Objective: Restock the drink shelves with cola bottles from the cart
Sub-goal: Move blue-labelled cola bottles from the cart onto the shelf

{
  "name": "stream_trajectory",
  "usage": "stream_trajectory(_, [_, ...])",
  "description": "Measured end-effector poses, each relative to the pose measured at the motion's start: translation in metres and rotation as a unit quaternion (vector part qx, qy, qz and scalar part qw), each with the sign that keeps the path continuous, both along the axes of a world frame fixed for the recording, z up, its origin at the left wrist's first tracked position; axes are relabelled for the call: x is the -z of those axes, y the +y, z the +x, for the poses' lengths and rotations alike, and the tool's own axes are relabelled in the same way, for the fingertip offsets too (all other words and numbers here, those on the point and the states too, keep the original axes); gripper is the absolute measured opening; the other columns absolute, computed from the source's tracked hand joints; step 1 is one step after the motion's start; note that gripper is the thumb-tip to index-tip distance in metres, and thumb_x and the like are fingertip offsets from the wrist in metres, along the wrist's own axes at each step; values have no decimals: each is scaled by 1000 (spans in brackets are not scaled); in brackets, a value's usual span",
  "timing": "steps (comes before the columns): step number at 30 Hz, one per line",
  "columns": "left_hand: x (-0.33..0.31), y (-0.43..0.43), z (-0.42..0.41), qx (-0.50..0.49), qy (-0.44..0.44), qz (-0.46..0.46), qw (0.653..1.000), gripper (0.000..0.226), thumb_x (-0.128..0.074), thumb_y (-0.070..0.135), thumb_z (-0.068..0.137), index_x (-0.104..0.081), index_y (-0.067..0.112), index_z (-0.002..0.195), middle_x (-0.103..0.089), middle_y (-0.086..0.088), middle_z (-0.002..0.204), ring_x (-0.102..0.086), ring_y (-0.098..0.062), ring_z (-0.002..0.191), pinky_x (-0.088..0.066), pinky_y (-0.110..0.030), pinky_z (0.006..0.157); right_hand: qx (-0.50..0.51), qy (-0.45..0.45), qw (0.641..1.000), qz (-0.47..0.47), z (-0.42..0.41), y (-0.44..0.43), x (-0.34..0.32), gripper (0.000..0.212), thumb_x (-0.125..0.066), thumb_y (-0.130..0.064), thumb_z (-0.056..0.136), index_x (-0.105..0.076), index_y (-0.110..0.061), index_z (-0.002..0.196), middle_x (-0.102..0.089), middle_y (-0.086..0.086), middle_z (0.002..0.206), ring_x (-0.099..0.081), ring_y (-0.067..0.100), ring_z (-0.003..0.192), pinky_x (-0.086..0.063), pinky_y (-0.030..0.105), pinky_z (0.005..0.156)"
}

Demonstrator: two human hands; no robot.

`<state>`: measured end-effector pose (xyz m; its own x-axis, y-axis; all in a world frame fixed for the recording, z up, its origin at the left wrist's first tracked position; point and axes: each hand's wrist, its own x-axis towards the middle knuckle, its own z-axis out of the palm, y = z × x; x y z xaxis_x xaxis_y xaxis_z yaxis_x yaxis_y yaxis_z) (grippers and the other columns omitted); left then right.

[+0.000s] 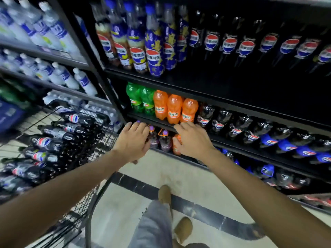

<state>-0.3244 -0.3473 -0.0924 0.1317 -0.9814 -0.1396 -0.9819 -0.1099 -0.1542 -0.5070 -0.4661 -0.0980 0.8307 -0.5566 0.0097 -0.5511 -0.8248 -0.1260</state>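
Nearest, at the left, stood the wire-mesh cart (84,203), and in it the cola bottles (53,138) lay on their sides in a heap, well to the left of both hands and touched by neither. They were dark, glossy plastic with black caps and round red, white and blue labels.

Beyond the cart both bare arms reached toward the lowest shelves. The left hand (133,140) was spread with fingers straight and relaxed, holding nothing, its tips near the purple-capped bottles (164,140) on the low shelf. The right hand (193,140) was likewise loose and flat, its fingertips at the lip of the black shelf board (157,122); whether it touched the orange bottle (176,146) just beside its thumb could not be told.

Above that lip stood rounded orange bottles (173,109) and green bottles (141,99) – with more dark cola (236,128) in a row to their right. Farther up, tall slim cola bottles (247,45) lined the upper shelf.
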Motion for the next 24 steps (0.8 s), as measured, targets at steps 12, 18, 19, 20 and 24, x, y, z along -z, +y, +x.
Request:
stream_trajectory(12, [-11,145,129,-243,15,-13,970,52,-31,49,98,-42,17,137,-47,-2,138,-44,-19,127,-28,-39,113,-212,1,977,19,188,78,-39,38,-43,-37,96,-53,-14,124,-57,5,117,-48,25,114,-41,37,89])
stream_trajectory(18, [8,196,207,-353,66,-14,933,49,-36,47,96,-46,14,131,-52,-6,131,-49,-24,121,-37,-43,108,-295,54,954,26,295,111,-35,36,-41,-35,97,-52,-12,123,-58,6,113,-51,26,111,-48,37,84])
stream_trajectory(19, [14,204,220,-374,79,-15,924,48,-36,47,96,-46,14,130,-52,-6,130,-49,-23,120,-38,-44,108,-305,63,950,30,313,118,-33,37,-41,-35,97,-52,-12,123,-58,6,113,-51,26,111,-48,37,84])
stream_trajectory(20, [21,211,232,-395,92,-14,914,48,-36,48,96,-45,15,130,-52,-5,130,-49,-23,120,-38,-44,108,-316,76,945,33,332,124,-29,37,-42,-35,97,-52,-12,124,-58,7,113,-52,26,111,-47,37,83])
stream_trajectory(24, [52,230,274,-453,130,-7,882,52,-36,50,97,-41,17,137,-48,-5,138,-46,-23,126,-36,-45,109,-332,128,934,38,395,146,-11,37,-42,-34,96,-51,-10,122,-57,9,114,-53,28,110,-46,38,83])
